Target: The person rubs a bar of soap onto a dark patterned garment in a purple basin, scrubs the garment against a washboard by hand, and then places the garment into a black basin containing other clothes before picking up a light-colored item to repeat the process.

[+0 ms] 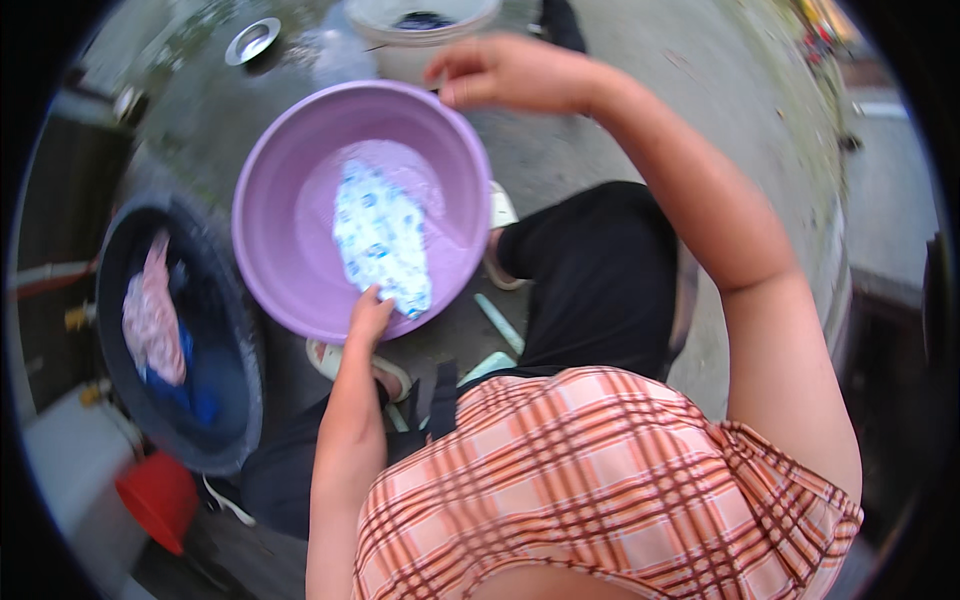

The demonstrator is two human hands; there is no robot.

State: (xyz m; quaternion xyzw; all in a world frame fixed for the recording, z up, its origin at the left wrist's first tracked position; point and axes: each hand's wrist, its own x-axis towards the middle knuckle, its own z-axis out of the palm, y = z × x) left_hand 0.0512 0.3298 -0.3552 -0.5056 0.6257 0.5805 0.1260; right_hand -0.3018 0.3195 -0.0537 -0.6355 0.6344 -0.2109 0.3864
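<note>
A large purple plastic basin (281, 300) stands on the ground before me, with some water in its bottom. In it lies a white cloth with a blue pattern (379, 232). My left hand (371, 315) pinches the cloth's near edge between thumb and fingers, at the basin's near wall. My right hand (484, 71) is raised by the far right of the basin's rim, near a whitish bucket (409, 64); its fingers are curled and apart, with nothing seen between them. The right hand is slightly blurred.
To the left stands a dark tub (240, 367) holding pink cloth (161, 330) and blue cloth (202, 401). A red bucket (161, 499) is at the lower left. A small metal bowl (253, 41) sits on the wet ground beyond the basin. My feet and knees flank the basin's near side.
</note>
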